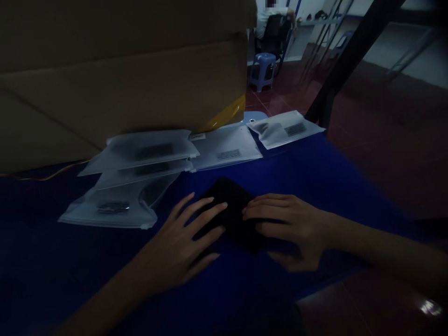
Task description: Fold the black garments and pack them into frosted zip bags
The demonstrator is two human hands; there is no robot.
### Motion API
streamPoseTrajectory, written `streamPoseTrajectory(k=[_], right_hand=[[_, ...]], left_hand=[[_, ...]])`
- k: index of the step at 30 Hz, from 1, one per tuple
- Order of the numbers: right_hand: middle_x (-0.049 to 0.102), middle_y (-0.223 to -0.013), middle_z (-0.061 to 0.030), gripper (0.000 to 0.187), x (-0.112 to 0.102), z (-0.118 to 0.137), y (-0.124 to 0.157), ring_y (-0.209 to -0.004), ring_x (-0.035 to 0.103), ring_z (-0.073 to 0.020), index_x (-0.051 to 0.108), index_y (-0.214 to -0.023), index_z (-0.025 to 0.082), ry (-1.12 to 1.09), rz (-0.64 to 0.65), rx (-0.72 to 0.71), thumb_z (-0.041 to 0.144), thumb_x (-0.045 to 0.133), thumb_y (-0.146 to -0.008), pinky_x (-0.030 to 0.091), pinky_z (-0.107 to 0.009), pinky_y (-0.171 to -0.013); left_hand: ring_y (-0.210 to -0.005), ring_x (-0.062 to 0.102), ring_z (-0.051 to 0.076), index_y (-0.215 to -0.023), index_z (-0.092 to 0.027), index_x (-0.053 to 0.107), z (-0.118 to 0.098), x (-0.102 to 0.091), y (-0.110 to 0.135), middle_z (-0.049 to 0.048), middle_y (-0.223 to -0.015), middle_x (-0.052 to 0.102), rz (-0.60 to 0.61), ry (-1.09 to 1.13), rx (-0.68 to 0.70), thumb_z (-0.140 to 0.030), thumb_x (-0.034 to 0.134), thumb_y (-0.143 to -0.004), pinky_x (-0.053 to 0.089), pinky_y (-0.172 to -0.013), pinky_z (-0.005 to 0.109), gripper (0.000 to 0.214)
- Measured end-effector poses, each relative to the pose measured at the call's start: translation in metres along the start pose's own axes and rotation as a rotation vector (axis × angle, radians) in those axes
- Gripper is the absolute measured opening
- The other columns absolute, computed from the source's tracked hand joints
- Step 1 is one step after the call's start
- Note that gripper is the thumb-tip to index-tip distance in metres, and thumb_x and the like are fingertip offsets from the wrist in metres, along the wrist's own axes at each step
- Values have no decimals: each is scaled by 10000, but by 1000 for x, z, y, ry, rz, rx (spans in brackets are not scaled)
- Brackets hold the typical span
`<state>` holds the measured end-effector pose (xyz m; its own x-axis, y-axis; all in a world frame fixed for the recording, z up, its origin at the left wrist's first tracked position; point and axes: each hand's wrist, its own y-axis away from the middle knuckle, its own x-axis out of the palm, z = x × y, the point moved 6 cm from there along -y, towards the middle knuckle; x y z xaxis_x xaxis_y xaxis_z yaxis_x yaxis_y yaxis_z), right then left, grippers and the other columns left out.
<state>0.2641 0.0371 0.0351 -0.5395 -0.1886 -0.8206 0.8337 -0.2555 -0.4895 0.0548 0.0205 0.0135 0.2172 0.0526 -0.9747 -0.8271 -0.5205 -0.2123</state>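
Okay, so the left hand (182,238) had its grip spread wide, fingertips at the left side of a black item (235,217), while the right hand (299,224) had its fingers bunched close over the other side with the thumb hanging apart, so no pinch showed on either one. The black item lay on the blue counter (290,175) right between the hands, way too dark to make out folds or seams. My read: the step in hand was flattening it or squaring it up. A clean move from there would've called for fingertips on both edges, working level so nothing bunched. Just past it sat some frosted bags: a pile on the left (84,210), a middle bag (227,142), and a right-hand bag (276,132), with dark patches I couldn't read. Behind those stood a big cardboard box (122,88), and well off, a blue stool (264,60) near a seated person (263,22).
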Motion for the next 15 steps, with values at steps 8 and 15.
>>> streamPoseTrajectory(k=[8,15], right_hand=[[717,-1237,-174,697,2,-7,7,-1083,707,-308,580,-1393,98,305,-27,93,575,672,-893,561,-502,-974],[657,-1386,-197,602,7,-15,10,-1215,652,-329,553,-1468,93,463,61,136,350,673,-936,502,-546,-1085]], left_hand=[[-1318,559,277,-1551,-282,455,-12,-6,2,106,-1574,502,-67,19,44,-162,522,-1026,546,-1000,424,542],[-1559,287,377,-1673,-194,139,24,1,6,177,-1718,212,-60,-14,-237,-402,476,-1064,414,-1195,554,727]])
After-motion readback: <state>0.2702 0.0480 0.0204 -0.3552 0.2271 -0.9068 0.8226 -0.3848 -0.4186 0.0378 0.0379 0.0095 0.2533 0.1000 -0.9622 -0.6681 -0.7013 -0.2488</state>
